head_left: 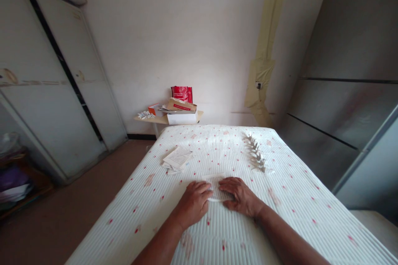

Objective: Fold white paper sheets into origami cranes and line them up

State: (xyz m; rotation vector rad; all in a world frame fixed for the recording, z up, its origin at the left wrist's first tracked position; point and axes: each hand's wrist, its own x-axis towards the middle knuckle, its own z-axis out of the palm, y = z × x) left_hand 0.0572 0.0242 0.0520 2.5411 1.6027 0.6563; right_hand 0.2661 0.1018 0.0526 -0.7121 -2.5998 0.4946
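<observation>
A small printed paper sheet [217, 190] lies on the white quilted bed cover [214, 232] between my two hands. My left hand [196, 201] is closed at the sheet's left side, its fingers bent together over that edge. From the right, my right hand [238, 195] grips the opposite side, with fingers over the paper and thumb at its near edge. Further off to the left rests a loose stack of printed sheets [178, 159]. A row of several folded paper figures [256, 153] runs along the cover on the right.
Beyond the bed, a small table [160, 120] bears a white box [182, 118], a red bag [182, 93] and small white folded pieces [146, 114]. Grey cabinets [77, 70] stand left; a grey wardrobe [338, 103] is right. A wall socket [258, 85] is ahead.
</observation>
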